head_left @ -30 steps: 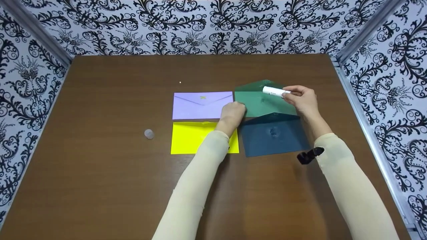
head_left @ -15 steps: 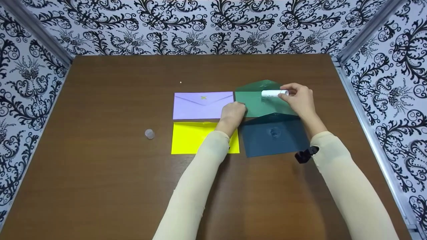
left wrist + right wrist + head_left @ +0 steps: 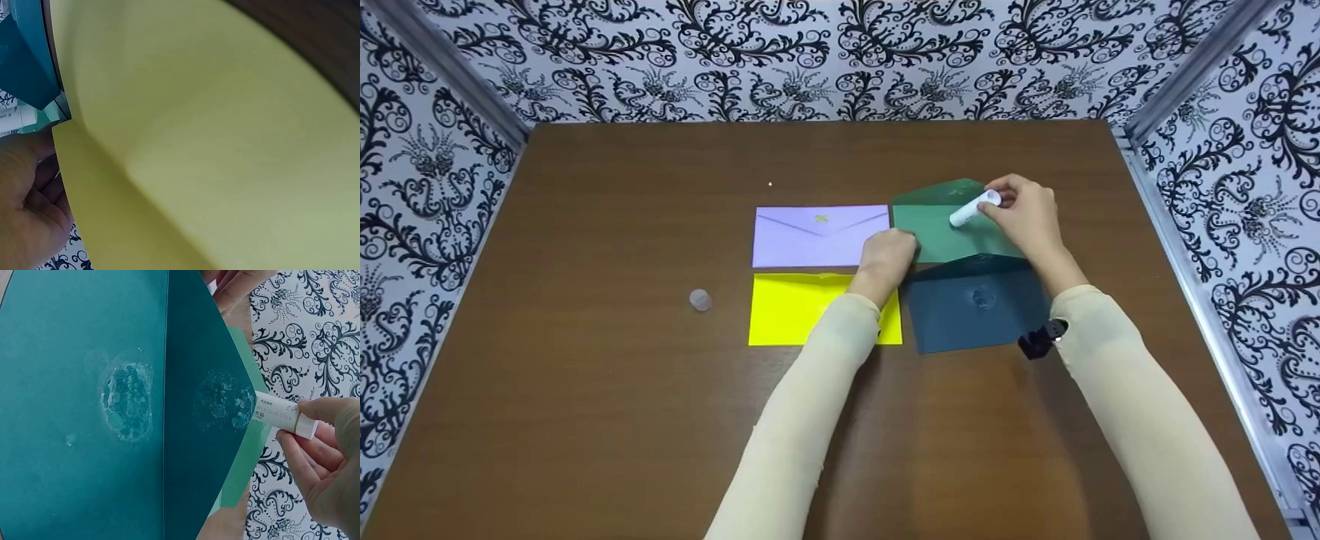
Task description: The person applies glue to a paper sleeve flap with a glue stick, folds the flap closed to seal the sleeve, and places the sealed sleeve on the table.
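Observation:
My right hand (image 3: 1027,217) holds a white glue stick (image 3: 971,210) between thumb and fingers, its lower end at the face of the green envelope (image 3: 926,225), whose flap stands raised. In the right wrist view, the printed label of the glue stick (image 3: 275,412) shows behind the dark blue flap. With fingers curled, my left hand (image 3: 889,251) rests at the green envelope's left edge, over the purple envelope's corner. Curled fingers (image 3: 48,205) also show in the left wrist view, beside the yellow flap; their tips are partly hidden.
Left of the green envelope lies a closed purple envelope (image 3: 795,244). Nearer are a yellow envelope (image 3: 784,315) and a dark blue envelope (image 3: 945,322) with glue smears on body and flap. A translucent cap (image 3: 700,300) sits on the table at left.
My right hand has moved slightly left and away from me. The glue stick has turned from nearly level to slanting, its far end now lower. My left hand stays in place.

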Motion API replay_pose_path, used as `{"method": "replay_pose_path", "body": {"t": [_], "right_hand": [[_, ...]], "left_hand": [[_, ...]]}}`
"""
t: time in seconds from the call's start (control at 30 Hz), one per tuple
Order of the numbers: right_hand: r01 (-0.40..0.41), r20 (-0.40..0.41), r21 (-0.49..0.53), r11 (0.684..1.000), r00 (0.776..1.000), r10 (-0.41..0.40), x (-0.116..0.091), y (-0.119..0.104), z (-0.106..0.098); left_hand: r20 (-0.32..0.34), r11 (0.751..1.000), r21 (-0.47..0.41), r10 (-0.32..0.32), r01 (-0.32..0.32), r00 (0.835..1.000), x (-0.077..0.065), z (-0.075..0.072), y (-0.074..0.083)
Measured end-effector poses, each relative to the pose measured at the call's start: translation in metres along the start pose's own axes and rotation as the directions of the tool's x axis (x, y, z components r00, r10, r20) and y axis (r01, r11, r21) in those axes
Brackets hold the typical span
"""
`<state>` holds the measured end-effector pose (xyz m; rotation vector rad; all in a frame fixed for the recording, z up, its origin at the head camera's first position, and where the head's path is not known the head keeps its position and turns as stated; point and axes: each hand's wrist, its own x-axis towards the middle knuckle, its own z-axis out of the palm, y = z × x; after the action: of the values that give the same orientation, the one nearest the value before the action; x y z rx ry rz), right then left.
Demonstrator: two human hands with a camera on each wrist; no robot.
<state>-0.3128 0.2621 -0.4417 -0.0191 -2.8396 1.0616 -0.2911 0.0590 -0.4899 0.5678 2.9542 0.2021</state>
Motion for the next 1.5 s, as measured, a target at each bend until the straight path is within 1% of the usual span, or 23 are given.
{"method": "replay_pose_path", "body": {"t": [0.13, 0.33, 0.57, 0.8, 0.93, 1.1, 1.33, 1.5], "right_hand": [[0.013, 0.02, -0.029, 1.0, 1.0, -0.012, 0.002, -0.004, 0.002], [0.065, 0.046, -0.085, 0.994, 0.997, -0.061, 0.006, -0.01, 0.008], [0.124, 0.062, -0.159, 0.98, 0.991, -0.115, 0.008, -0.012, 0.014], [0.15, 0.089, -0.19, 0.97, 0.987, -0.135, 0.009, -0.015, 0.015], [0.165, 0.105, -0.198, 0.966, 0.984, -0.147, 0.008, -0.015, 0.015], [0.18, 0.11, -0.216, 0.96, 0.981, -0.159, 0.009, -0.016, 0.014], [0.216, 0.1, -0.245, 0.945, 0.975, -0.197, 0.01, -0.016, 0.014], [0.248, 0.081, -0.277, 0.928, 0.969, -0.235, 0.011, -0.014, 0.015]], "left_hand": [[-0.001, 1.0, 0.0, 0.002, -0.002, 1.0, 0.0, 0.001, 0.0], [0.003, 1.0, -0.003, 0.0, 0.0, 1.0, 0.001, 0.002, 0.0], [-0.004, 1.0, 0.0, -0.027, 0.027, 1.0, 0.002, 0.004, 0.0], [0.018, 1.0, 0.004, -0.021, 0.021, 1.0, 0.004, 0.005, 0.0], [0.013, 1.0, -0.003, -0.024, 0.024, 1.0, 0.003, 0.005, 0.0], [-0.001, 1.0, -0.006, -0.025, 0.025, 1.0, 0.002, 0.003, 0.001], [0.009, 1.0, 0.003, -0.025, 0.025, 1.0, 0.002, 0.005, 0.001], [0.007, 0.999, 0.033, -0.025, 0.025, 1.0, 0.001, 0.004, 0.001]]}}
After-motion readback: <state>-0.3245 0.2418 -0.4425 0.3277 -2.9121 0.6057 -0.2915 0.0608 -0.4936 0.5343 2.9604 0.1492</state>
